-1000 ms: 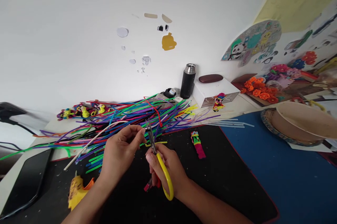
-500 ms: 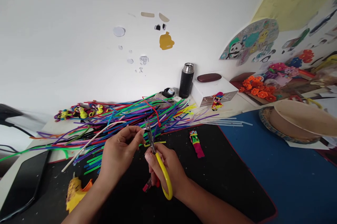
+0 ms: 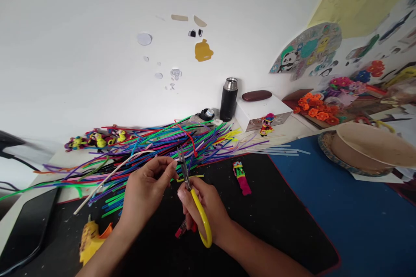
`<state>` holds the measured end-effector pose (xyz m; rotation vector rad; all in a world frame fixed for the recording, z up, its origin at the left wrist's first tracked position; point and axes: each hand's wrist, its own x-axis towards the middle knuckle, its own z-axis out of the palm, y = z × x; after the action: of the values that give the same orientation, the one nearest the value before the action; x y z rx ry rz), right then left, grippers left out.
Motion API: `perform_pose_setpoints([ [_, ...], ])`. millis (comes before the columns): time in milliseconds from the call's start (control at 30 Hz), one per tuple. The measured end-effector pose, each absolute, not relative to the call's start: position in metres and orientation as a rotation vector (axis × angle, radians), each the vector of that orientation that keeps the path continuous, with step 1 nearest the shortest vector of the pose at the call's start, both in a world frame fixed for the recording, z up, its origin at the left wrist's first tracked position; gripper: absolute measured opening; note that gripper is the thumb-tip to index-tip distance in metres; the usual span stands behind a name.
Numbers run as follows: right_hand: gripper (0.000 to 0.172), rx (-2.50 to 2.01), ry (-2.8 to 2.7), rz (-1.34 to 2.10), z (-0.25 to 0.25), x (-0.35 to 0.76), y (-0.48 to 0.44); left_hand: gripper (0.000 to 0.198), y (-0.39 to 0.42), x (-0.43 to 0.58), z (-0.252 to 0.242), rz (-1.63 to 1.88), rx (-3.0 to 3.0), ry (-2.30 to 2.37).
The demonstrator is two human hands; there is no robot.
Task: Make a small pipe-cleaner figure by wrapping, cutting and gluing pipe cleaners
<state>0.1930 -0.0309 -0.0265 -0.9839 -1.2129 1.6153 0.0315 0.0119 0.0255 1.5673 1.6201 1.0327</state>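
Observation:
My left hand (image 3: pixel 146 188) is closed in a pinch, thumb against forefinger. A small black piece (image 3: pixel 178 163) shows at its fingertips, right beside the scissor blades; most of it is hidden. My right hand (image 3: pixel 208 205) grips yellow-handled scissors (image 3: pixel 199 212), their blades pointing up and away from me, slightly apart. Behind both hands spreads a pile of colourful pipe cleaners (image 3: pixel 156 138). To the right of the scissors, a small figure with a magenta lower part (image 3: pixel 242 178) lies on the black mat (image 3: pixel 276 225). A red tool (image 3: pixel 180 229) lies partly hidden under my right hand.
A yellow glue gun (image 3: pixel 89 242) and a black tablet-like slab (image 3: pixel 27 229) are at the left. Along the wall stand a black flask (image 3: pixel 229 100), a white box (image 3: pixel 256 110) and several small figures (image 3: pixel 97 137). A bowl (image 3: pixel 367 149) sits on the blue mat at the right.
The whole view has shifted very slightly. Both hands, the scissors and the black piece keep nearly the same positions.

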Motion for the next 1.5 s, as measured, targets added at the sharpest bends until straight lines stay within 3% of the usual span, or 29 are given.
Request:
perform_pose_setpoints([
  [1233,0.046,-0.957,-1.187,1.655,-0.029,0.193,-0.031,0.039,0.010,0.033,0.026,1.048,1.552,1.638],
  [1500,0.061,-0.886,-1.183,1.702,-0.036,0.194,-0.031,0.038,0.011,0.032,0.024,1.055,1.551,1.629],
])
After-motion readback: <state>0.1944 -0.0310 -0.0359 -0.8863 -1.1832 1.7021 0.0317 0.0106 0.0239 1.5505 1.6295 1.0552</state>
